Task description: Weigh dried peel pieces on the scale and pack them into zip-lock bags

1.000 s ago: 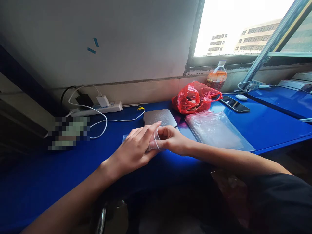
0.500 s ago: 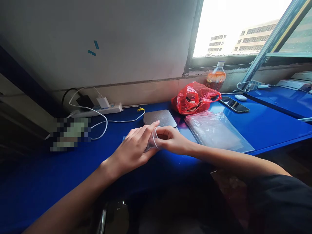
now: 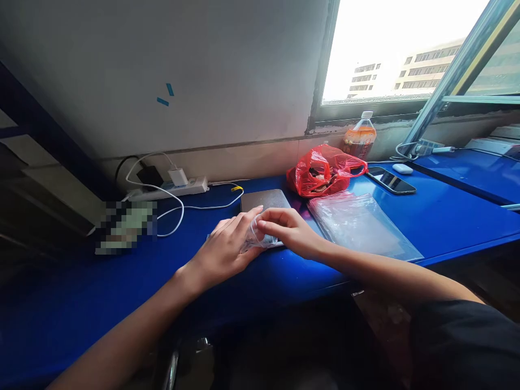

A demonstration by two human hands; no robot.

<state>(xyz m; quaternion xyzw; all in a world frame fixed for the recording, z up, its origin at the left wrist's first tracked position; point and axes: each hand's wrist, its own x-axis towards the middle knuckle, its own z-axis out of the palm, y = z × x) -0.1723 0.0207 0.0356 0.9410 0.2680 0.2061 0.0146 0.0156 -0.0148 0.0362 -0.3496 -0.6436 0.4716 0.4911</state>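
Observation:
My left hand is wrapped round a crumpled clear plastic bag, palm down over the desk. A thin whitish loop shows at the end of the bag beside my left fingertips. My right hand is closed at that end, thumb and fingers curled together on the loop or the plastic; which one is hard to make out. Just behind both hands lies a flat grey slab with rounded corners, partly covered by them. Right of it is a stack of clear plastic bags.
A red plastic bag and an orange-labelled bottle stand by the wall. Near them lie a phone and a white earbud case. At left, a power strip trails a white cable over the blue desk.
My right fingers have shifted and curled at the bag's end, uncovering more of the clear plastic under them. My left hand keeps its grip. The view has tilted slightly.

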